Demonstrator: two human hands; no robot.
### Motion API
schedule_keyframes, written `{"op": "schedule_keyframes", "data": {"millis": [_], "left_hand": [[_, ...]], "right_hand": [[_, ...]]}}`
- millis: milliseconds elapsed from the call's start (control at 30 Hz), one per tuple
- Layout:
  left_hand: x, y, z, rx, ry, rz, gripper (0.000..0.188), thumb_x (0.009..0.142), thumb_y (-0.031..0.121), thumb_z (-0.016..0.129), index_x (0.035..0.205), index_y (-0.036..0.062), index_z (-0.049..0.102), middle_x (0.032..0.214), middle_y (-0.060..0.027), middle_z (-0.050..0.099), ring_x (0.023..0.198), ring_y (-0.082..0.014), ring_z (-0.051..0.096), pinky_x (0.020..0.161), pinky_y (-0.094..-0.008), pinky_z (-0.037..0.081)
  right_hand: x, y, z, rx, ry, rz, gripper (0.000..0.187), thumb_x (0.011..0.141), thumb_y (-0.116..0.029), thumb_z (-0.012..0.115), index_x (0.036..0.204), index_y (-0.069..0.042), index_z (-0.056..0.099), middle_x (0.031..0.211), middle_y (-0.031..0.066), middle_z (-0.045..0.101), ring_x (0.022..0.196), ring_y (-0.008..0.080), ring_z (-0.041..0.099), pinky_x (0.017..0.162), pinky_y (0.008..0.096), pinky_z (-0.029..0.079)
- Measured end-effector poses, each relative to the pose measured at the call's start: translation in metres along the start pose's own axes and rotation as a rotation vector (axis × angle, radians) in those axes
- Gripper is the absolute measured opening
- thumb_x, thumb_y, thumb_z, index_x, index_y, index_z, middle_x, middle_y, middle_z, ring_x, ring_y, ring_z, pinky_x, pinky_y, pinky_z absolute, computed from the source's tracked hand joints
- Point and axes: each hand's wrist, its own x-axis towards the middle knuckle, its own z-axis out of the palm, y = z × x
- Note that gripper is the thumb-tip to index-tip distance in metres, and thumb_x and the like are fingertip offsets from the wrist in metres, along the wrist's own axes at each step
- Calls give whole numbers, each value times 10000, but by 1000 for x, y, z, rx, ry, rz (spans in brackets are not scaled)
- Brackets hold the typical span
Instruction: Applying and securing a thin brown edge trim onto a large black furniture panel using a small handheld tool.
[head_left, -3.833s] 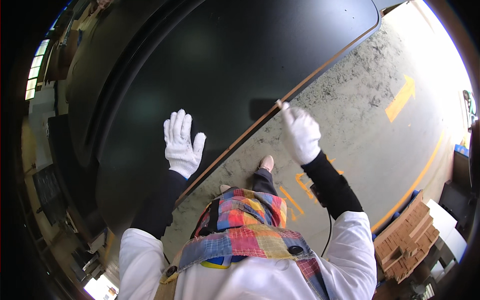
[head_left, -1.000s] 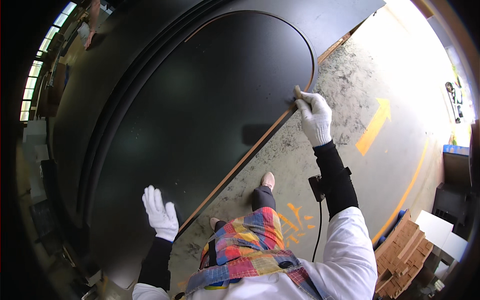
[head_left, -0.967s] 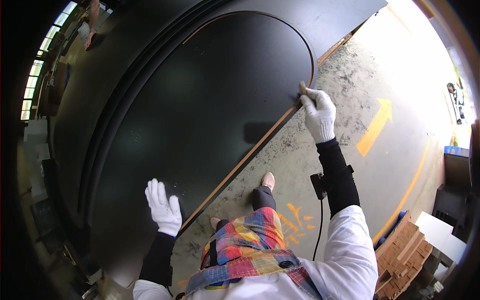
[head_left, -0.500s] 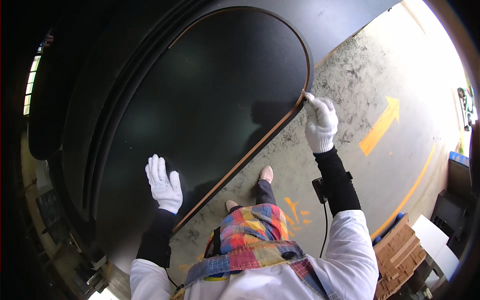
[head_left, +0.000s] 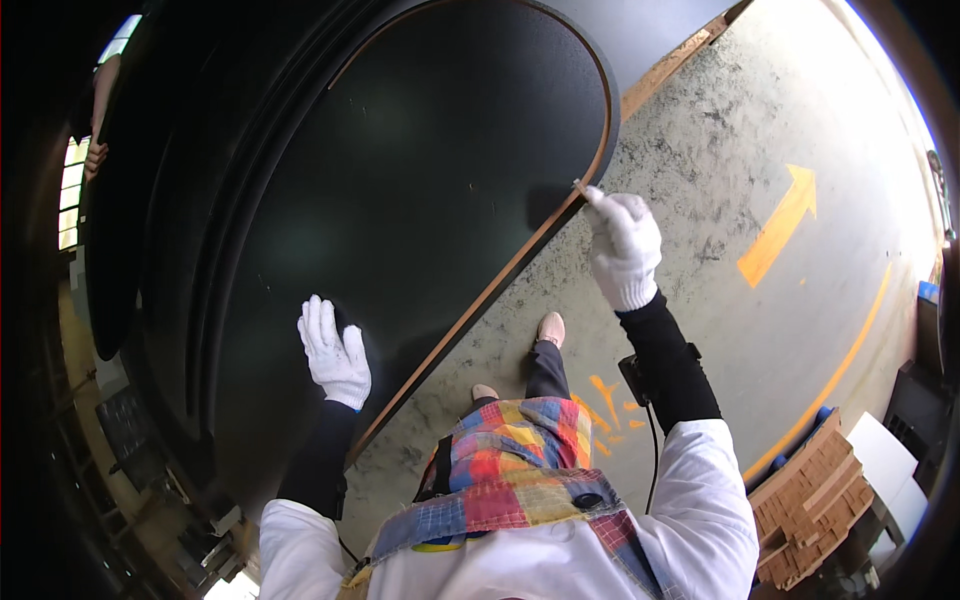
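A large black panel with a rounded end lies in front of me, a narrow brown strip running along its edge. My left hand, in a white knitted glove, rests flat on the panel's surface, fingers stretched out. At the right edge, near where the straight side meets the curve, my gloved right hand is closed in a pinch. A small pale tip shows past its fingers against the brown strip. That piece is too small to name.
More black panels lie beneath and to the left. Another person's bare arm shows at the far left. The concrete floor carries a painted yellow arrow. Brown blocks are stacked at the lower right. A cable hangs from my right forearm.
My right hand has moved a little back toward me along the panel's edge, still pinched. The left hand stays flat on the panel. The other person's arm shows more at the far left.
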Motion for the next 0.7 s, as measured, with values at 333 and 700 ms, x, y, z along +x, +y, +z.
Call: {"op": "schedule_keyframes", "data": {"millis": [333,700], "left_hand": [[-5,-4,5,0,35,-2,514,960,264,534,1388,-6,447,1462,-177,416,1382,-373,370,1162,-510,267],[-5,-3,8,-12,84,-3,482,975,245,537,1404,44,448,1467,-143,439,1382,-340,393,1159,-475,287]], "right_hand": [[35,7,-2,-159,68,-49,239,822,15,713,1051,-43,683,804,119,651,689,243,643,600,335,517],[15,-28,2,-159,-12,8,209,855,-52,672,1062,-70,653,811,121,629,650,278,628,550,367,517]]}}
